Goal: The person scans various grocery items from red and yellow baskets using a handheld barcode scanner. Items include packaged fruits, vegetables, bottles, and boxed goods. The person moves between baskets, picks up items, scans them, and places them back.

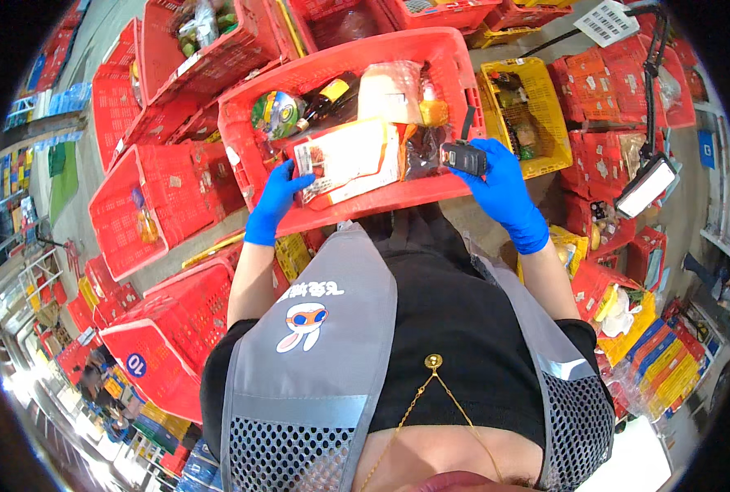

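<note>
A large red plastic crate [346,212] lies in front of me, filled with goods. My left hand [273,200], in a blue glove, grips the near left end of a flat white and orange packet [340,154], thumb on top. Blue-gloved too, my right hand [500,184] holds a small black handheld scanner [465,158] over the crate's right end. Behind the packet are a round, colourful package [277,115], a dark bottle with a yellow label [334,95] and a clear-wrapped pale package [391,92]. A bottle with yellow contents [432,111] stands to their right.
A yellow crate [559,123] with bottles adjoins on the right. More red crates [149,215] crowd the left and the far side. A phone [647,186] hangs on a black arm [651,92] at right, below a tag bearing printed codes [607,23].
</note>
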The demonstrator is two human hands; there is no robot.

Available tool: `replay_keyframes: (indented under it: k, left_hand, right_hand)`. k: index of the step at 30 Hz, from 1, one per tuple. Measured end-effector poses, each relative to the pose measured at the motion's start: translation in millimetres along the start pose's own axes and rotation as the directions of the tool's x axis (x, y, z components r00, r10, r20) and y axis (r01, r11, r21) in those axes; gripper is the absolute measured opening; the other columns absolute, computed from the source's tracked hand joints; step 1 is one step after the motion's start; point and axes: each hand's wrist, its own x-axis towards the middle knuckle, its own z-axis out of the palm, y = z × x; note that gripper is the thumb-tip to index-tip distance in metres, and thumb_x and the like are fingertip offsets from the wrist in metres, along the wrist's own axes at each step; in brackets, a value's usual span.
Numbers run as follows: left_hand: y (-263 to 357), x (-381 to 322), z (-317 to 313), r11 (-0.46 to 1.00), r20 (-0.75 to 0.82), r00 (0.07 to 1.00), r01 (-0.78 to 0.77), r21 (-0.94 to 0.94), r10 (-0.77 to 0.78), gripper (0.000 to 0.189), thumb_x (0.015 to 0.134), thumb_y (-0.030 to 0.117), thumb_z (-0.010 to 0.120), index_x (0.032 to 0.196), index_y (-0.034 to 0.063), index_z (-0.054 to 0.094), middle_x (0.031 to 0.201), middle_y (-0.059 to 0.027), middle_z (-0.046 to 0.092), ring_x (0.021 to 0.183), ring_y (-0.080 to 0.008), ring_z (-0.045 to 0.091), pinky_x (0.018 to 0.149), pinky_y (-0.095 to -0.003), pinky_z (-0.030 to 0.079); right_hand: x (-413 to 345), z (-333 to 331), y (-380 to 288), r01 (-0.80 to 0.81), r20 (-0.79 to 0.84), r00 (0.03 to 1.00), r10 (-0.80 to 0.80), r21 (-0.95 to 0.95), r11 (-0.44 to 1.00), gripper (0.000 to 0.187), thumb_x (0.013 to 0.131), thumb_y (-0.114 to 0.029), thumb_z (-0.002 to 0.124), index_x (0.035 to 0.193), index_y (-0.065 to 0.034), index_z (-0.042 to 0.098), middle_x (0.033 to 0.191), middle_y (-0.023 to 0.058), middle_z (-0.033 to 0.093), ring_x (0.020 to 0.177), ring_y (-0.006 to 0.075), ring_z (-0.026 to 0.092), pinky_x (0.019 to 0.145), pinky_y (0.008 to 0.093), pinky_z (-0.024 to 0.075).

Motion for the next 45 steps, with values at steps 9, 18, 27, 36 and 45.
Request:
replay_keyframes:
  k: [9, 18, 27, 36, 45]
  left_hand:
    - [-3, -10, -13, 0.962, -0.111, 0.993, 0.002, 0.274, 0.030, 0.056, 0.085, 0.025, 0.078, 0.125, -0.0093, 0.059, 0.115, -0.0120, 0.068, 0.104, -0.0164, 0.062, 0.091, -0.0322, 0.050]
    - [-20, -16, -30, 0.998, -0.224, 0.974, -0.052, -0.045, 0.041, 0.042, 0.093, 0.018, 0.067, 0.127, -0.0062, 0.059, 0.115, -0.0102, 0.068, 0.097, -0.0144, 0.064, 0.085, -0.0310, 0.052]
    - [2, -32, -41, 0.994, -0.262, 0.960, -0.105, -0.017, 0.097, 0.030, 0.096, 0.017, 0.063, 0.119, -0.0031, 0.066, 0.107, -0.0045, 0.070, 0.094, -0.0128, 0.064, 0.084, -0.0299, 0.051]
    - [5, -35, -58, 0.995, -0.248, 0.964, -0.093, 0.039, 0.099, 0.028, 0.092, 0.014, 0.066, 0.114, -0.0042, 0.068, 0.105, -0.0065, 0.072, 0.094, -0.0135, 0.064, 0.084, -0.0307, 0.051]
    - [17, -45, -57, 0.979, -0.271, 0.959, -0.030, 0.203, 0.085, 0.025, 0.088, 0.019, 0.071, 0.099, -0.0036, 0.067, 0.087, -0.0017, 0.065, 0.082, -0.0098, 0.056, 0.073, -0.0312, 0.047]
  right_hand:
    - [-1, 7, 22, -0.258, 0.091, 0.965, 0.245, 0.175, 0.950, 0.032, 0.082, -0.020, 0.081, 0.108, -0.0044, 0.068, 0.095, 0.0127, 0.068, 0.087, 0.0277, 0.065, 0.077, 0.0371, 0.0527]
    - [18, 72, 37, -0.313, 0.138, 0.949, 0.282, 0.499, 0.808, 0.040, 0.086, -0.014, 0.077, 0.120, -0.0017, 0.061, 0.110, 0.0120, 0.067, 0.104, 0.0238, 0.065, 0.089, 0.0336, 0.0539]
    - [47, 91, 25, -0.215, 0.171, 0.972, 0.159, 0.388, 0.896, 0.045, 0.087, -0.015, 0.078, 0.122, 0.0002, 0.056, 0.112, 0.0127, 0.064, 0.098, 0.0216, 0.066, 0.085, 0.0339, 0.0532]
    - [51, 80, -1, -0.195, 0.192, 0.972, 0.138, 0.327, 0.925, 0.041, 0.084, -0.008, 0.079, 0.119, -0.0030, 0.059, 0.111, 0.0080, 0.062, 0.103, 0.0186, 0.065, 0.088, 0.0309, 0.0534]
    - [41, 60, -9, -0.251, 0.209, 0.961, 0.183, 0.374, 0.893, 0.036, 0.087, -0.012, 0.076, 0.119, -0.0015, 0.062, 0.104, 0.0095, 0.069, 0.099, 0.0167, 0.066, 0.086, 0.0325, 0.0532]
